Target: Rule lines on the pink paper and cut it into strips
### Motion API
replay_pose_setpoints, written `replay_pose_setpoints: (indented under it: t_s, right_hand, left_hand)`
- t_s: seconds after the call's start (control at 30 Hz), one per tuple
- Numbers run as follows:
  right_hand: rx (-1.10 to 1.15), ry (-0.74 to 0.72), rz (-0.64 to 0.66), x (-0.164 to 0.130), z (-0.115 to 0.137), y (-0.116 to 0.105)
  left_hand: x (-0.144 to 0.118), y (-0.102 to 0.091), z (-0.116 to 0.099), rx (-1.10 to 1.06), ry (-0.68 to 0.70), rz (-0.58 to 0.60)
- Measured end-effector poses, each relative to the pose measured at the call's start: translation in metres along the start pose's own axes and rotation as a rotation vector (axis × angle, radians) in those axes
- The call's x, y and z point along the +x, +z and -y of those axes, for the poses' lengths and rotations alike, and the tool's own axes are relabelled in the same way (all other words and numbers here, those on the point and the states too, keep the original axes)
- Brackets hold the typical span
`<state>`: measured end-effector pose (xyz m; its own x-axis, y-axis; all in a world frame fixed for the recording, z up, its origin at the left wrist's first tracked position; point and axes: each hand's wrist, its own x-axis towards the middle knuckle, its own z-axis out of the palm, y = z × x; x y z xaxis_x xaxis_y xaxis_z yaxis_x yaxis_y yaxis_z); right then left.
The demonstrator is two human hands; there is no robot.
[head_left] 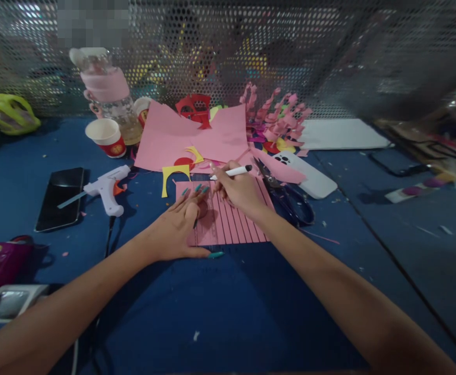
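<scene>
Left hand [179, 226]: lies flat, fingers spread, palm down on the pink ruled sheet [231, 221]; grips nothing, presses on the sheet's left part and on a clear ruler [208, 216] that is barely visible under the fingertips.
Right hand [238, 190]: closed around a white pen [231, 171], tip end at the sheet's top edge, black cap pointing to 3 o'clock.
Pink ruled sheet: centre of the blue table [228, 312], under both hands; dark parallel lines run from 12 to 6 o'clock across it.
Scissors [286, 195]: at 3 o'clock of the sheet, just beside its right edge, dark handles towards the person.
White phone [308, 174]: at 2 o'clock of the sheet, back up, partly under a pink scrap.
Large pink papers [191, 135]: at 12 o'clock of the sheet, overlapping, with yellow cut-outs [175, 174] and red cut-outs [192, 107] on and about them.
Curled pink strips [277, 114]: at 1 o'clock, a heap against the mesh wall [329, 52].
Glue gun [109, 190]: at 9 o'clock of the sheet, white, lying on its side.
Black phone [60, 198]: at 9 o'clock, beyond the glue gun, screen up.
Paper cup [106, 136]: at 10 o'clock, upright.
Water bottle [109, 91]: at 11 o'clock, just behind the cup, pink band around it.
White board [341, 134]: at 2 o'clock, flat, near the wall.
</scene>
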<state>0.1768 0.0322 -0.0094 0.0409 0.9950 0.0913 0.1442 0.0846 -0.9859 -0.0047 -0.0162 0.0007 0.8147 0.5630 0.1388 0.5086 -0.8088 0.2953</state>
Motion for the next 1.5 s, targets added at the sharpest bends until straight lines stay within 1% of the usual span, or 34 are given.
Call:
replay_pose_setpoints:
  t_s: [0.3,0.53,0.77,0.97,1.17,1.37,1.5]
  right_hand:
    - [-0.029,0.010,-0.037,-0.001,0.006,-0.001]
    - [-0.063,0.026,-0.084,-0.002,0.009,-0.001]
    - [0.043,0.076,-0.082,-0.001,0.013,-0.001]
    - [0.121,0.070,-0.166,0.005,0.014,-0.004]
    - [0.233,0.102,-0.314,0.011,0.017,-0.008]
    - [0.249,0.063,-0.359,0.012,0.021,-0.011]
    - [0.242,0.064,-0.366,0.012,0.022,-0.012]
  left_hand:
    - [0.001,-0.003,-0.002,-0.026,-0.043,0.053]
    - [0.001,-0.004,-0.002,-0.063,-0.031,0.032]
    - [0.000,-0.002,0.000,-0.044,-0.014,0.016]
    - [-0.001,0.000,0.000,-0.025,-0.011,0.016]
    - [0.000,-0.001,0.000,-0.014,-0.007,0.025]
    - [0.000,-0.002,0.000,-0.006,0.003,0.011]
    - [0.000,-0.002,0.000,-0.013,0.002,0.008]
